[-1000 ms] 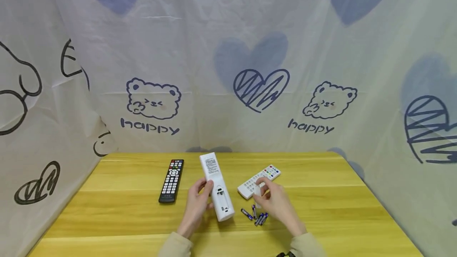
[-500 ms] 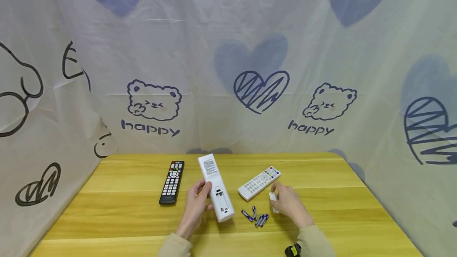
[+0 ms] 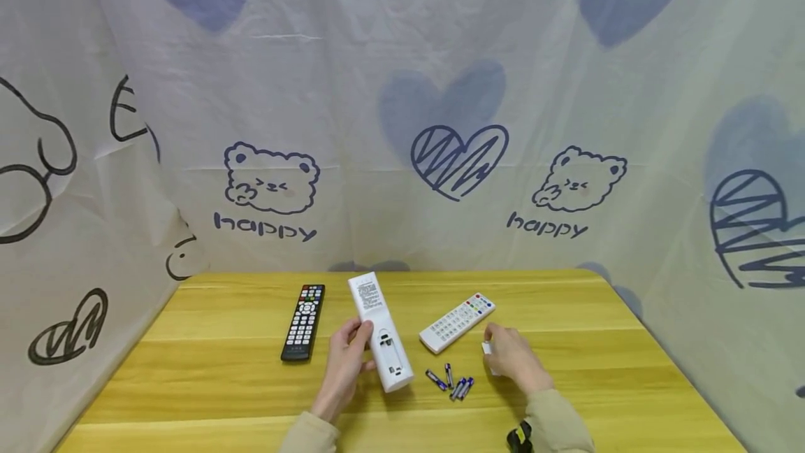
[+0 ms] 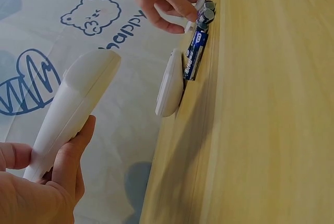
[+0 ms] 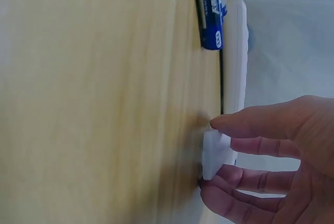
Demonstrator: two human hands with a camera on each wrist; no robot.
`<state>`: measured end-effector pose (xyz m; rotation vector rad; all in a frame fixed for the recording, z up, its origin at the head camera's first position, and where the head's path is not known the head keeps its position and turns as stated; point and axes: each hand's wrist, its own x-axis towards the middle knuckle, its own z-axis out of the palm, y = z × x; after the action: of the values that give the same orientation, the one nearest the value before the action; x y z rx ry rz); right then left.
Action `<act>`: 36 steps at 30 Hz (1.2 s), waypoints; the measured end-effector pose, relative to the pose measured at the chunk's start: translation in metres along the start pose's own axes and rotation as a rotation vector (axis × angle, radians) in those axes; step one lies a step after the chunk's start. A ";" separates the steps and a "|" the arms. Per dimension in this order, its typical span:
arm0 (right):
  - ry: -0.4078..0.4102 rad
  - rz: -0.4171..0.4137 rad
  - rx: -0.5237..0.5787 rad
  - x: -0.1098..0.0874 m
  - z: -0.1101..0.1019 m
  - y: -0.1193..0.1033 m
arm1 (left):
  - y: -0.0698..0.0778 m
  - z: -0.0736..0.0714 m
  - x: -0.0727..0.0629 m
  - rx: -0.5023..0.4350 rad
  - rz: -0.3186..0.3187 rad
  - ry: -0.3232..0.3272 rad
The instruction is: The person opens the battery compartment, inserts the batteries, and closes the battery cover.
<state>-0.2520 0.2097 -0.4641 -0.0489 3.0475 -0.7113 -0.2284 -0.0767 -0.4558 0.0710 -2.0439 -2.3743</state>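
My left hand (image 3: 344,361) grips a white remote control (image 3: 380,327) by its side, above the table, its back turned toward me. The battery compartment in its lower half is uncovered, and no batteries show inside. To the right, my right hand (image 3: 514,361) pinches a small white battery cover (image 5: 215,153) between thumb and fingers, down at the tabletop; the fingers hide part of it in the head view. Several blue and silver batteries (image 3: 449,377) lie loose between the two hands.
A second white remote (image 3: 458,323) lies face up behind the batteries. Farther left lies a black remote (image 3: 303,323), also face up. The wooden table (image 3: 207,369) ends at a printed cloth backdrop (image 3: 377,229).
My right hand has moved right and down with the battery cover, from over the white remote's near end to the tabletop right of the batteries. My left hand and its remote stay nearly still.
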 end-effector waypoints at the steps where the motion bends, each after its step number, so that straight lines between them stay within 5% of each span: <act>1: 0.004 0.001 -0.008 0.000 0.000 0.001 | 0.000 0.000 0.000 0.001 -0.002 0.001; 6: 0.053 -0.024 -0.046 -0.009 0.000 -0.003 | -0.002 -0.001 0.001 -0.001 -0.003 -0.007; 14: 0.006 -0.125 0.096 -0.023 0.010 -0.033 | -0.003 -0.003 0.003 0.023 -0.007 0.008; 36: -0.043 -0.147 0.002 -0.009 0.031 -0.051 | -0.006 -0.002 0.002 0.013 -0.010 -0.008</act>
<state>-0.2410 0.1507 -0.4694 -0.2862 3.0263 -0.7107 -0.2305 -0.0781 -0.4619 0.0728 -2.0677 -2.3708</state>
